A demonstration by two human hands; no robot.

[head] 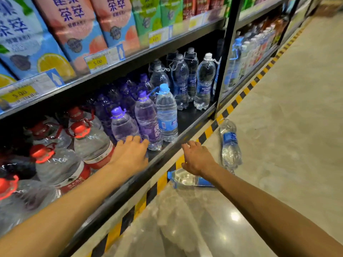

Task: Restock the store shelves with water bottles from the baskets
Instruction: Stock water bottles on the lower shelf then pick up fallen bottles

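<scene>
My left hand (130, 154) reaches onto the bottom shelf (187, 132), its fingers touching the base of a purple-capped water bottle (123, 123). A second purple-capped bottle (147, 121) and a blue-capped bottle (167, 114) stand upright just right of it. My right hand (197, 157) hovers with relaxed fingers over the shelf's front edge, holding nothing. Two blue-labelled water bottles lie on the floor: one (185, 179) partly under my right wrist, another (230, 143) further right. No basket is visible.
Large red-capped jugs (89, 140) fill the shelf's left part. Tall clear bottles (204, 80) stand at the right by a black upright post (225, 51). Juice cartons (74, 30) sit on the shelf above. Yellow-black tape (241, 95) edges the glossy floor.
</scene>
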